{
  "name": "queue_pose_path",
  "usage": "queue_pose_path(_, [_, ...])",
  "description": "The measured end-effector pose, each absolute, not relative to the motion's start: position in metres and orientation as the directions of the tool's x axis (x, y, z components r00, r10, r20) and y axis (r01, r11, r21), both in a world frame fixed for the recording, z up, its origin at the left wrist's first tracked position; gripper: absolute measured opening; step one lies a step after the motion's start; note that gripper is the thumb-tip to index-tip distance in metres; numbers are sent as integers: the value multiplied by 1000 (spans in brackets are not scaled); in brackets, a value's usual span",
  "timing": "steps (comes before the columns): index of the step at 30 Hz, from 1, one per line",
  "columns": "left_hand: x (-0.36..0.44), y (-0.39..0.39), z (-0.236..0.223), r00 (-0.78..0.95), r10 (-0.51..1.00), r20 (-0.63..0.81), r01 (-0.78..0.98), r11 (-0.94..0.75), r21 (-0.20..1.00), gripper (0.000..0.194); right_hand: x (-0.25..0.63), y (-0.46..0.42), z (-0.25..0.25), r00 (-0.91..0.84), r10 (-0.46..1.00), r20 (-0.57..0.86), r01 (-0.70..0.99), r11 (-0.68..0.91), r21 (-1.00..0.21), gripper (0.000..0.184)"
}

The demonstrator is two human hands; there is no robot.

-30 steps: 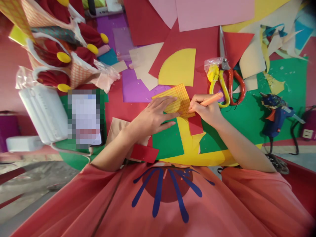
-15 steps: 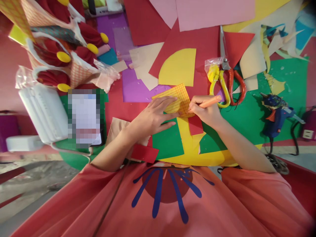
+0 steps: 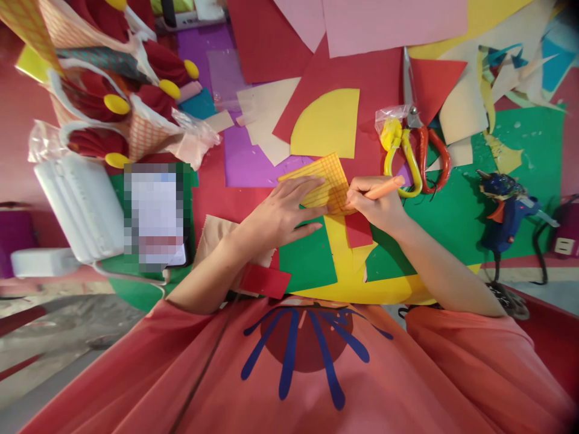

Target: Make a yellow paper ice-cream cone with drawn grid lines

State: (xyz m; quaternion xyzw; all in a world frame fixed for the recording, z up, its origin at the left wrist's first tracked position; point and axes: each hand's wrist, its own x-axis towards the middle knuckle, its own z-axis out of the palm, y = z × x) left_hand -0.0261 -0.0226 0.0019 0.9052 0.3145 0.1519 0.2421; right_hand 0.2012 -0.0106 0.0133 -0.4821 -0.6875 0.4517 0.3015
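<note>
A yellow paper piece [image 3: 326, 181] with an orange grid of lines lies in front of me on the coloured sheets. My left hand [image 3: 289, 211] rests flat over its left part with fingers stretched out and apart. At the paper's right lower edge, my right hand [image 3: 373, 202] is closed around an orange marker [image 3: 384, 187]. The tip is hidden by the fingers, close to the paper. Just above lies a plain yellow quarter-circle paper [image 3: 328, 126].
Scissors [image 3: 411, 120] with yellow and red handles lie beyond my right hand. A blue glue gun [image 3: 504, 217] sits at right. On the left are a phone [image 3: 156, 217], a white device [image 3: 81, 208] and several paper cones [image 3: 151, 123]. A pink sheet [image 3: 393, 27] lies at the back.
Almost nothing differs. Both hands keep their places, with the marker at the same edge of the gridded paper.
</note>
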Motion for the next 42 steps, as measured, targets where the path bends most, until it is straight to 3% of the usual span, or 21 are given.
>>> queue_pose_path(4, [-26, -23, 2, 757, 640, 130, 490, -688, 535, 32, 202, -10, 14, -379, 924, -46, 369, 106, -924, 25])
queue_pose_path(9, [-26, -22, 2, 764, 629, 142, 491, -711, 504, 34, 204, -8, 16, -312, 946, -89, 206, -24, -978, 21])
queue_pose_path(17, [-27, -19, 0, 740, 659, 138, 523, -692, 498, 46, 204, -11, 9, -195, 980, -43, 56, -32, -998, 41])
queue_pose_path(22, [-28, -20, -1, 732, 665, 150, 543, -701, 463, 41, 206, -10, 7, -222, 975, -29, 94, -8, -996, 33])
queue_pose_path(35, [-27, -21, 3, 838, 500, 219, 371, -816, 442, 35, 204, -10, 8, -218, 975, 53, 212, 101, -972, 15])
queue_pose_path(42, [-26, -21, 5, 840, 502, 206, 374, -811, 450, 36, 205, -10, 7, -240, 970, 44, 271, 111, -956, 17])
